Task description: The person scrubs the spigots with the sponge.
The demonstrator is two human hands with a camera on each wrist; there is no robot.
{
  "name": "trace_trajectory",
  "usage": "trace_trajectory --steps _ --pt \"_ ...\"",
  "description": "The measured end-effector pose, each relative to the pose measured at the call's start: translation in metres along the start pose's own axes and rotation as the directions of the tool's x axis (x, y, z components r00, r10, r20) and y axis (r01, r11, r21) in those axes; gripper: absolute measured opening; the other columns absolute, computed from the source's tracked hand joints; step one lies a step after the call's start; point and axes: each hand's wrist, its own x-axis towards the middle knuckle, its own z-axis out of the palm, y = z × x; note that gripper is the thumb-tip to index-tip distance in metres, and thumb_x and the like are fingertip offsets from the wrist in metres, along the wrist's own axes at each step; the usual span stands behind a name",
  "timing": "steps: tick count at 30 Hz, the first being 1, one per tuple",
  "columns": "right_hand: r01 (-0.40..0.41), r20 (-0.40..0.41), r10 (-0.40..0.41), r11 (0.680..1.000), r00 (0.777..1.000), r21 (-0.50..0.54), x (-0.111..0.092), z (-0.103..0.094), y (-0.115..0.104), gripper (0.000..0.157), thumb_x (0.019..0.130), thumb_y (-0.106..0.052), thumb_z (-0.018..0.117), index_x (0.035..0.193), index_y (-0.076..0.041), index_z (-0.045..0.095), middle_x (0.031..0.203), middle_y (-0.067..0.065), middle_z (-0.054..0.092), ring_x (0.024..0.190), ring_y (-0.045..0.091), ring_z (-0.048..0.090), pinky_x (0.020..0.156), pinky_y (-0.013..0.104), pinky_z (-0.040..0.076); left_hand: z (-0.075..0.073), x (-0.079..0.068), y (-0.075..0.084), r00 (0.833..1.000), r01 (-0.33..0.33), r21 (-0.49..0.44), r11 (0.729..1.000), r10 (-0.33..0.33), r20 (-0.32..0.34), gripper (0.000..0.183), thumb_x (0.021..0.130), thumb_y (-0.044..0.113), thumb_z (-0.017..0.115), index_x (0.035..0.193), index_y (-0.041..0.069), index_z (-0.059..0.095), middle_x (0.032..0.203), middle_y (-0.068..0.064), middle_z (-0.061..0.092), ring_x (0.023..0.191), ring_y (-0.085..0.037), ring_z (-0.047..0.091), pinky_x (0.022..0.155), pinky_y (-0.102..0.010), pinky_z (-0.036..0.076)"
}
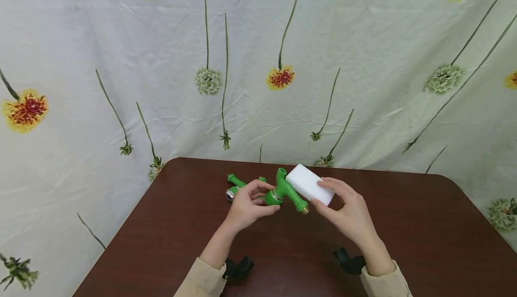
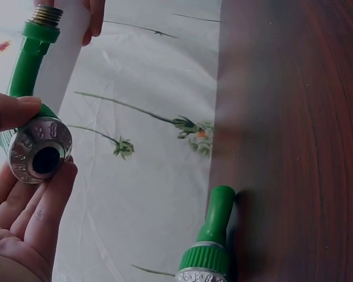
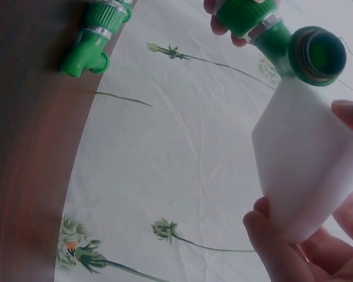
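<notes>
Above the table, my left hand (image 1: 251,205) grips a green tap (image 1: 285,190) by its ribbed knob, thumb on one side and fingers on the other. The tap has a brass threaded end and a silver disc (image 2: 40,150) on the knob's face. My right hand (image 1: 350,208) pinches a white rectangular sponge block (image 1: 308,184) between thumb and fingers. The block's far end lies right at the tap's body in the head view; in the right wrist view it overlaps the tap's threaded inlet (image 3: 319,56). A second green tap (image 1: 235,184) lies on the table behind my left hand.
The dark brown wooden table (image 1: 404,225) spreads around both hands. A white flower-printed cloth (image 1: 258,108) hangs behind its far edge. Black wrist mounts (image 1: 238,268) show at both wrists.
</notes>
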Motion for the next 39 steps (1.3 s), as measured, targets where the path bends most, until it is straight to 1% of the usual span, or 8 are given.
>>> trace_trajectory --steps 8,14,20,23,27,31,34,39 --pt "0.037 -0.024 -0.036 0.997 0.999 0.063 0.000 -0.002 -0.004 0.037 0.071 -0.010 0.083 0.106 -0.015 0.070 0.117 -0.001 0.063 0.105 0.015 0.058 0.082 0.011 0.042 0.002 0.000 0.001 0.999 0.036 0.008 0.999 -0.036 -0.015 0.047 0.070 -0.003 0.079 0.115 -0.001 0.062 0.114 -0.015 0.062 0.095 -0.026 0.066 0.082 -0.033 0.053" --pt "0.079 0.022 -0.082 0.990 0.996 0.114 -0.001 0.000 -0.005 0.039 0.073 -0.011 0.082 0.109 -0.016 0.069 0.119 0.000 0.062 0.107 0.018 0.058 0.083 0.012 0.043 0.002 0.000 0.000 0.999 0.031 -0.005 1.000 -0.031 -0.026 0.047 0.071 -0.002 0.079 0.114 -0.002 0.062 0.111 -0.017 0.063 0.090 -0.026 0.067 0.078 -0.032 0.054" --pt "0.002 -0.045 -0.002 1.000 0.999 -0.006 0.002 0.001 0.000 0.036 0.073 -0.012 0.081 0.107 -0.011 0.070 0.117 0.003 0.063 0.104 0.020 0.059 0.075 0.023 0.047 0.001 0.000 0.001 1.000 -0.003 -0.010 1.000 0.003 -0.025 0.046 0.070 -0.003 0.079 0.112 -0.003 0.061 0.110 -0.018 0.063 0.090 -0.027 0.067 0.078 -0.032 0.054" --pt "-0.024 -0.075 0.023 1.000 0.997 -0.002 0.002 0.000 0.000 0.036 0.073 -0.012 0.081 0.108 -0.012 0.070 0.116 0.001 0.063 0.103 0.018 0.059 0.074 0.024 0.046 0.001 0.000 0.002 0.999 -0.010 0.000 1.000 0.010 -0.033 0.045 0.070 -0.002 0.079 0.111 -0.003 0.061 0.110 -0.018 0.063 0.091 -0.027 0.067 0.079 -0.031 0.054" --pt "0.036 -0.037 -0.032 0.993 0.999 0.111 0.000 -0.002 -0.006 0.039 0.074 -0.010 0.080 0.110 -0.017 0.069 0.119 -0.002 0.062 0.106 0.015 0.057 0.081 0.015 0.044 0.001 0.000 0.001 0.999 -0.017 0.016 1.000 0.018 -0.050 0.044 0.070 -0.001 0.080 0.110 -0.002 0.062 0.110 -0.016 0.063 0.095 -0.026 0.065 0.081 -0.030 0.053" --pt "0.106 0.011 -0.109 0.983 0.994 0.153 -0.002 -0.001 -0.010 0.041 0.073 -0.009 0.081 0.111 -0.018 0.068 0.121 -0.001 0.061 0.107 0.016 0.058 0.083 0.013 0.044 0.000 0.001 0.001 0.998 -0.038 0.030 0.999 0.040 -0.058 0.044 0.070 0.000 0.080 0.110 -0.002 0.062 0.110 -0.016 0.062 0.101 -0.027 0.063 0.082 -0.030 0.053" --pt "0.095 0.009 -0.097 0.989 0.995 0.111 -0.001 0.000 -0.007 0.040 0.072 -0.010 0.082 0.109 -0.016 0.069 0.121 0.000 0.061 0.107 0.017 0.058 0.082 0.012 0.043 0.000 0.001 0.001 0.997 -0.050 0.033 0.998 0.052 -0.058 0.044 0.070 -0.001 0.080 0.110 -0.002 0.062 0.109 -0.015 0.062 0.102 -0.028 0.062 0.081 -0.030 0.053" --pt "0.041 -0.071 -0.040 0.999 0.997 0.013 0.001 -0.002 0.001 0.039 0.071 -0.010 0.082 0.107 -0.011 0.070 0.120 0.002 0.061 0.105 0.018 0.058 0.080 0.010 0.041 0.001 0.001 0.002 0.997 -0.058 0.024 0.998 0.059 -0.050 0.045 0.069 -0.003 0.080 0.110 -0.003 0.062 0.110 -0.016 0.062 0.101 -0.030 0.063 0.081 -0.030 0.053"
